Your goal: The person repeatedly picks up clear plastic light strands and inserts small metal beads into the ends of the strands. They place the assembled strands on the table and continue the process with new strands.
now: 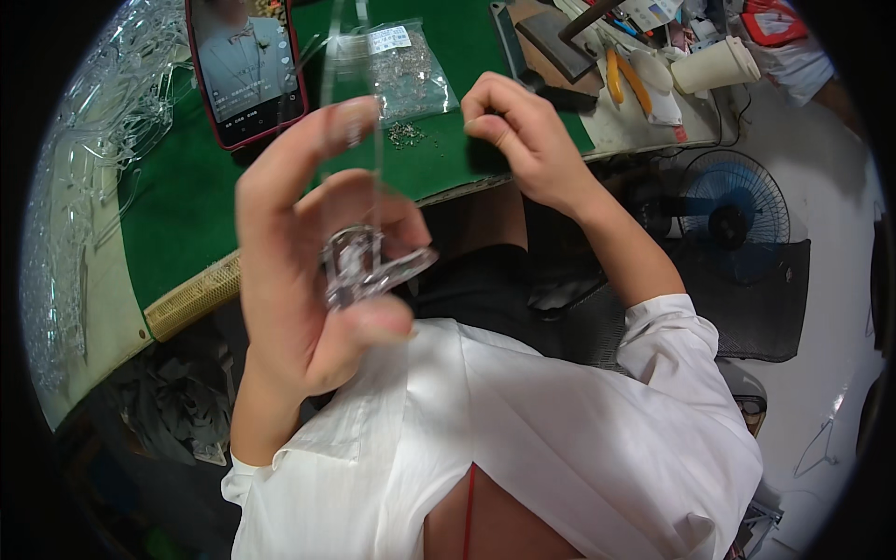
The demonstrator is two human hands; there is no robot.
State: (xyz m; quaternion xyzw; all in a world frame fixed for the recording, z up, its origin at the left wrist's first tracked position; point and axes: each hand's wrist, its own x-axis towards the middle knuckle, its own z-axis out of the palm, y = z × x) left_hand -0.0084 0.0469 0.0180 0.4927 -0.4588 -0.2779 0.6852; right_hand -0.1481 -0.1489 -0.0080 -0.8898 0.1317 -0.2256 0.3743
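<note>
My left hand (pixel 299 243) is raised close to the camera, its fingers and thumb curled around a clear plastic eyeglass frame (pixel 353 266). The frame's long thin temples point up past the fingertips and are smeared by motion. My right hand (pixel 523 135) hovers at the green mat's front edge, with thumb and fingers pinched together. Whatever it may hold is hidden. To its left on the mat lies a small heap of tiny metal parts (pixel 407 136), perhaps screws. Behind them is a clear bag (pixel 420 79) of similar small parts with a white label.
A phone (pixel 247 75) with a lit screen leans at the back left. Many clear eyeglass frames (pixel 84 187) are piled along the left. A black metal stand (pixel 551 56), yellow-handled pliers (pixel 614 77) and a pale cup (pixel 714 65) crowd the back right. A fan (pixel 733 219) stands below on the right.
</note>
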